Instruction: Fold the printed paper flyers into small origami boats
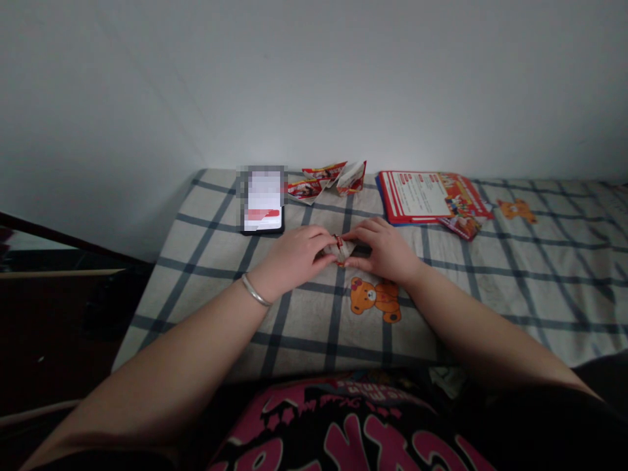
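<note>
two hands pinching folded paper on a bed

left hand (294,258) and right hand (385,252) meet, fingers closed on a small folded paper (342,249) — resting on the checked bedsheet (206,261). soft bedding could let a crease slip crooked — or tear.

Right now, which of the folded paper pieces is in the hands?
The small folded paper piece, pinched between left hand and right hand. The other two folded pieces lie untouched by the wall, beside the phone.

Red-and-white printed leaflet (432,195): lines of print, too small to read; black shirt with large pink lettering (353,435): cut off, not legible; phone screen (263,199) blurred.
</note>
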Demonstrator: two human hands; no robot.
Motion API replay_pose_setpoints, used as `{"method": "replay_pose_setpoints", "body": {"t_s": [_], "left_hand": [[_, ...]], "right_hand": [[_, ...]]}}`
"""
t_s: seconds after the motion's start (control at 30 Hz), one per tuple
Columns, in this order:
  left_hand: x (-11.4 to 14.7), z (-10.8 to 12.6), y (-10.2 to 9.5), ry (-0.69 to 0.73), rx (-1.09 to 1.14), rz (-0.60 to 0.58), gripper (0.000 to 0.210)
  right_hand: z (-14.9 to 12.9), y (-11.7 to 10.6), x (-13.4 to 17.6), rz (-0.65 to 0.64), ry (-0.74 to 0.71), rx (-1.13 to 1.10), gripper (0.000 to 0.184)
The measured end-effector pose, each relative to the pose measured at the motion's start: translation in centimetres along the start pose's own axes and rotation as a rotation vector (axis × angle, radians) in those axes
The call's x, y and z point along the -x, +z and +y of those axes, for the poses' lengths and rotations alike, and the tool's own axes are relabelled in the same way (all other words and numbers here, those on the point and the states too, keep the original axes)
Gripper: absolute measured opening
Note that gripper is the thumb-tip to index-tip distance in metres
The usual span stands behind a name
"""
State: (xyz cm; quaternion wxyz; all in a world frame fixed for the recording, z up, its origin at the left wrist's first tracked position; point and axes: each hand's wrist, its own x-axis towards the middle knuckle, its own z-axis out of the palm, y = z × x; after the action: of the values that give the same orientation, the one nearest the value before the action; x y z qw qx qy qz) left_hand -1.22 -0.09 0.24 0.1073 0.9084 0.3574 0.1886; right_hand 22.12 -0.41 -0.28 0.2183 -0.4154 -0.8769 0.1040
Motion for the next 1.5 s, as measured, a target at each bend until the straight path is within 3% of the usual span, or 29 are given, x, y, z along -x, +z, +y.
{"method": "replay_pose_setpoints", "body": {"t_s": [0.13, 0.27, 0.63, 0.87, 1.13, 1.5], "left_hand": [[-0.1, -0.2, -0.2, -0.004, -0.002, -0.003, 0.038], [-0.1, -0.4, -0.1, 0.046, -0.032, 0.002, 0.033], [-0.3, 0.8, 0.1, 0.003, -0.220, 0.027, 0.034], [-0.5, 1.1, 0.2, -0.001, -0.265, 0.015, 0.029], [-0.5, 1.1, 0.2, 0.030, -0.303, -0.016, 0.022], [-0.4, -0.3, 0.3, 0.159, -0.143, 0.023, 0.027]], "right_hand": [[0.9, -0.1, -0.1, 0.012, -0.031, -0.092, 0.044], [1.3, 0.0, -0.1, 0.025, -0.024, -0.128, 0.028], [-0.2, 0.7, -0.3, 0.088, 0.218, -0.187, 0.026], [0.1, 1.2, -0.3, 0.121, 0.239, -0.227, 0.017], [0.3, 0.7, -0.4, 0.114, 0.107, -0.182, 0.019], [2.6, 0.1, -0.5, 0.047, -0.161, -0.244, 0.014]]}}
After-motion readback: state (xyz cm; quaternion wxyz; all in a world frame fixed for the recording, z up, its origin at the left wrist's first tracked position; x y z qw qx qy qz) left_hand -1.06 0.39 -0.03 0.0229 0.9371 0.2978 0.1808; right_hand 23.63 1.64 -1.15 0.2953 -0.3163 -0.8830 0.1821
